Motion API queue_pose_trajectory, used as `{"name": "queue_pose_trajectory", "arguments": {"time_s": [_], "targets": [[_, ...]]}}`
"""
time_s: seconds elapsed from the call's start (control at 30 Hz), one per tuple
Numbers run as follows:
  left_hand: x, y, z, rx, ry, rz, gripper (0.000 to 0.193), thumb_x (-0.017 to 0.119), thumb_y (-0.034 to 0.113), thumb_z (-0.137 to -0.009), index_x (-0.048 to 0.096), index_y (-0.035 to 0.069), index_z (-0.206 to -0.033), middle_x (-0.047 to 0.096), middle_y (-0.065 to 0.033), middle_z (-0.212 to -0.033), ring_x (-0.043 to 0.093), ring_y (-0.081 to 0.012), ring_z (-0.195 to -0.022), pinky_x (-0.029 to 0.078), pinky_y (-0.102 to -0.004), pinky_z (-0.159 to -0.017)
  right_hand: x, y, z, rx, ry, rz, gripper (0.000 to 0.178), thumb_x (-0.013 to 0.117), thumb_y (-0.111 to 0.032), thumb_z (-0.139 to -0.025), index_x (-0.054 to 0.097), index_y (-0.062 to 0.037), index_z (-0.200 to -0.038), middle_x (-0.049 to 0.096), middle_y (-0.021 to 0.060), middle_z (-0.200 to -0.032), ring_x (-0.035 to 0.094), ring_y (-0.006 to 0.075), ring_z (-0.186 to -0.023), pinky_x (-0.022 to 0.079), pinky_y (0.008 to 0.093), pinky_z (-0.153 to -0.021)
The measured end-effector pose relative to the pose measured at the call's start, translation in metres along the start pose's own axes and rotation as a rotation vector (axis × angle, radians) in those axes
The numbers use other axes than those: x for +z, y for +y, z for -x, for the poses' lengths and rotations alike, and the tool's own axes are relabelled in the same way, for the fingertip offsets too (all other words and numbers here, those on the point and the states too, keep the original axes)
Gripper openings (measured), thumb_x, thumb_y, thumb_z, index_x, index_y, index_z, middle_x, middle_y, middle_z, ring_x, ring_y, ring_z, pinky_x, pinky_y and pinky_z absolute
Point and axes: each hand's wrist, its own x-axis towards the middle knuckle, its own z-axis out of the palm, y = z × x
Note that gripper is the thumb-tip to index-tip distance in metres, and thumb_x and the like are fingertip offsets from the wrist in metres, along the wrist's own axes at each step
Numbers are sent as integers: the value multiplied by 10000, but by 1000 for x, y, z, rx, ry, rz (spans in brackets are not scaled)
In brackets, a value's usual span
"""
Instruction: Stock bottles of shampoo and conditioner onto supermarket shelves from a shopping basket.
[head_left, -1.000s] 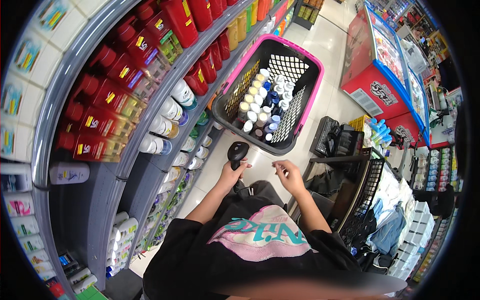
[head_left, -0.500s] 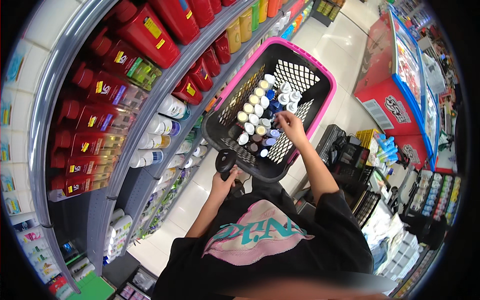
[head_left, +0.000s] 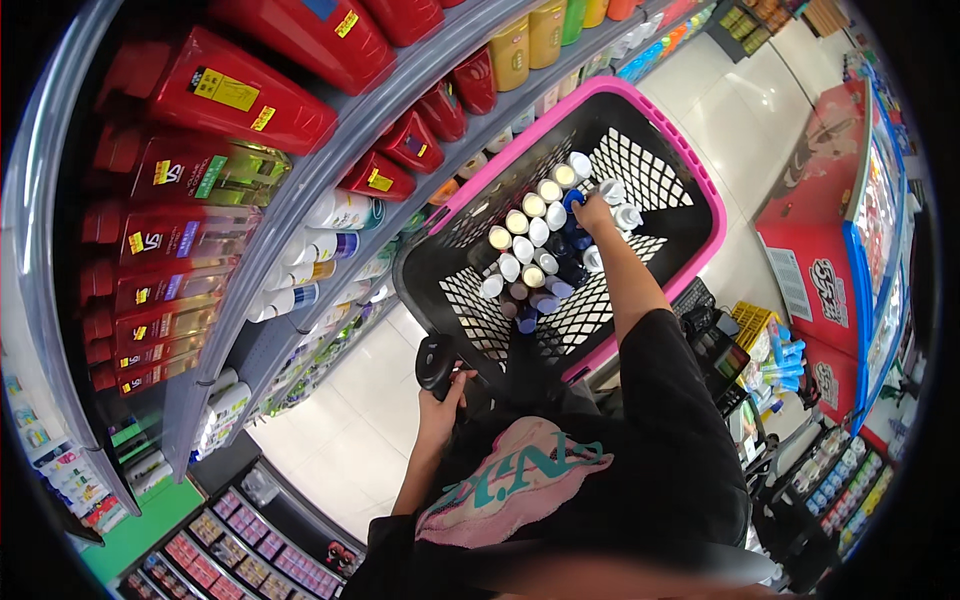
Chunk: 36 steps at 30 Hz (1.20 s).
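Holding capped bottles [head_left: 538, 232], the pink-rimmed basket [head_left: 590, 115] has the right hand [head_left: 594, 212] inside.

Seen from above, a person in a black shirt [head_left: 660, 430]. The left hand [head_left: 441, 400] has its grip around a black handheld scanner [head_left: 435, 362]. The right hand [head_left: 596, 212] is inside a black basket [head_left: 500, 163] with a pink rim, its grip at a blue-capped bottle [head_left: 574, 198]; whether it has closed is unclear. Bottles with white, cream and purple caps [head_left: 539, 232] stand in rows beside it. Red bottles [head_left: 225, 95] fill shelves [head_left: 395, 105] at left; a red freezer [head_left: 815, 275] stands right.
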Motion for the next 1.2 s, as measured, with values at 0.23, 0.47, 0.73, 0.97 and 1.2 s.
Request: {"name": "queue_pose_trajectory", "arguments": {"time_s": [0.23, 0.47, 0.73, 0.97, 1.2], "targets": [[2, -6, 12, -98, 167, 79, 284, 633, 127, -969, 594, 13, -1226, 736, -89, -1008, 493, -47, -584, 409, -211, -544, 12, -35, -10, 173, 30, 322, 687, 735, -484, -775, 594, -13, -1255, 665, 190, -1237, 653, 321, -1143, 517, 419, -965], [3, -4, 20, -121, 232, 117, 280, 621, 112, -973, 590, 14, -1233, 741, -84, -981, 497, -53, -575, 409, -215, -540, 22, -18, -33, 183, -16, 370, 604, 721, -473, -784, 675, -14, -1175, 662, 184, -1252, 643, 318, -1162, 520, 428, -955], [-2, -15, 27, -92, 218, 130, 309, 593, 136, -982, 554, 2, -1259, 723, -111, -1019, 505, -56, -574, 413, -224, -535, -5, 0, -31, 48, 2, 228, 472, 681, -435, -832, 709, 21, -955, 736, 149, -783, 740, 249, -709, 568, 382, -731], [-10, -21, 36, 16, 180, 159, 306, 596, 130, -977, 565, -5, -1250, 723, -118, -1008, 503, -61, -591, 407, -225, -549, -88, -31, 36, -112, -27, 374, 479, 693, -445, -817, 716, 25, -906, 712, 173, -706, 728, 283, -675, 572, 399, -723], [-37, -38, 52, 139, 118, 172, 320, 611, 133, -964, 573, -7, -1249, 724, -123, -1009, 498, -62, -599, 412, -224, -562, -171, -90, 195, -383, 75, 246, 555, 743, -348, -822, 630, 55, -1186, 683, 136, -750, 656, 182, -577, 507, 324, -520]]}}
